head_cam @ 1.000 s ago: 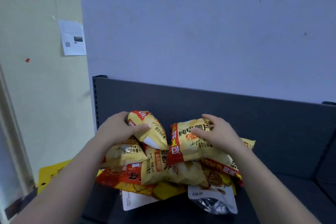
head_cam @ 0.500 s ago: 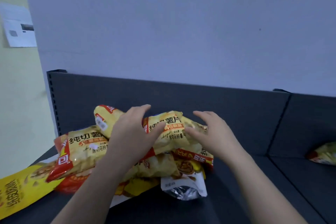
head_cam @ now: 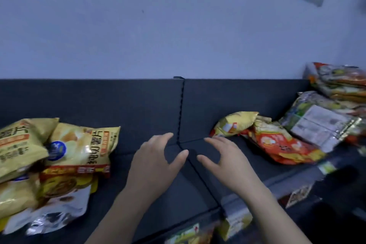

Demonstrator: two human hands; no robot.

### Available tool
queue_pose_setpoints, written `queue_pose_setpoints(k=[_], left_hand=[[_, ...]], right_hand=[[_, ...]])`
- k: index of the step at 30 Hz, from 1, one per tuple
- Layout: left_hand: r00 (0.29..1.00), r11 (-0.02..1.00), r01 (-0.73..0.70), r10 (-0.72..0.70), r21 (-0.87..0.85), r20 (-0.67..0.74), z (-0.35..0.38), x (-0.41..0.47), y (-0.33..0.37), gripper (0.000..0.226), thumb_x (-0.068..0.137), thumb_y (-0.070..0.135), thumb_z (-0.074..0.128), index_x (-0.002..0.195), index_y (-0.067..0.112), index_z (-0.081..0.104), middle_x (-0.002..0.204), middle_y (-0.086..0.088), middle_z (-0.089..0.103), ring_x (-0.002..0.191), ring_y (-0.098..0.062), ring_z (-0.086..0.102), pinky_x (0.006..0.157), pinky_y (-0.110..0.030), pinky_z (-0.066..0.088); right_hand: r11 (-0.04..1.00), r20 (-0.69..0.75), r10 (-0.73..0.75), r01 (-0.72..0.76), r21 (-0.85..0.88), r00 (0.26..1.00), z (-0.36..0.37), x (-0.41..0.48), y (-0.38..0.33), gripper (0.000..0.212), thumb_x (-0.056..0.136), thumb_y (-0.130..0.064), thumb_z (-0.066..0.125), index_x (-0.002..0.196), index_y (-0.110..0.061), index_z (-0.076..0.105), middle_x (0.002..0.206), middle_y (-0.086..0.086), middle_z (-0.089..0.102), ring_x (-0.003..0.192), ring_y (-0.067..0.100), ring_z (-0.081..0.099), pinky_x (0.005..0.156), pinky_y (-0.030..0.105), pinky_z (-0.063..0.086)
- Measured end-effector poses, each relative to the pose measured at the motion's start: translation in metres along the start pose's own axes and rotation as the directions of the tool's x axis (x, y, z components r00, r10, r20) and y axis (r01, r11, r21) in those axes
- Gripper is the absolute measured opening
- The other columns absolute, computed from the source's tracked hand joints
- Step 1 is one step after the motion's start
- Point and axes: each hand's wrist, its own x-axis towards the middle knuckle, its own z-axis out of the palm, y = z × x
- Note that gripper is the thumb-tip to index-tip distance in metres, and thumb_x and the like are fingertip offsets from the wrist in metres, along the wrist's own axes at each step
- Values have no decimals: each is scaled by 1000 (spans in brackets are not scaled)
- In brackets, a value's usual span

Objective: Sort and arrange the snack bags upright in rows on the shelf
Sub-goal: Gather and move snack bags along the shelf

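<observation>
Sorting is barely started: snack bags are heaped flat on the shelf, none stood upright; left hand and right hand are held empty, fingers released.

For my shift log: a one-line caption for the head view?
Left hand and right hand hover open over the shelf between left pile and right pile.

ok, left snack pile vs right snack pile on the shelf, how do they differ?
The left pile is mostly yellow chip bags; the right pile mixes a yellow bag, a red-orange bag and silvery packs. The left pile stays below the top of the back panel; the right pile rises above it at the far right. Shared: both are jumbled heaps of bags lying down, none upright.
</observation>
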Motion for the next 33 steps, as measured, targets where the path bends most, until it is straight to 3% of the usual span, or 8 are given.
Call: queue_pose_setpoints(k=[10, 22, 28, 33], left_hand=[[971, 988, 43, -6, -151, 240, 191, 21, 129, 64, 88, 58, 56, 144, 31, 42, 141, 13, 49, 128, -7, 46, 100, -28, 42], [893, 936, 272, -157, -226, 423, 339, 95, 182, 79, 90, 60, 54, 152, 21, 25, 143, 3, 47, 128, -16, 48, 99, -35, 43], [833, 880, 396, -226, -261, 504, 399, 150, 190, 70, 87, 59, 58, 140, 20, 37, 121, 2, 61, 101, -17, 63, 88, -37, 52], [818, 861, 453, -297, -233, 492, 424, 160, 190, 70, 84, 52, 67, 136, 17, 37, 121, -3, 61, 98, -22, 63, 85, -37, 52]], right_hand=[[966, -51, 242, -245, -77, 969, -75, -43, 221, 55, 90, -48, 60, 140, -25, 51, 139, -5, 53, 129, 14, 45, 107, 28, 35], [893, -51, 447, -448, -34, 893, -77, -9, 388, 58, 93, -49, 56, 143, -20, 46, 140, 2, 51, 129, 20, 44, 108, 34, 37], [847, -66, 526, -529, -42, 848, -69, 45, 457, 76, 90, -63, 49, 152, -22, 30, 155, 6, 35, 143, 24, 29, 116, 44, 26], [826, 10, 555, -549, -129, 832, -61, 68, 500, 85, 87, -74, 39, 154, -25, 22, 159, 5, 25, 147, 24, 20, 120, 46, 17]])
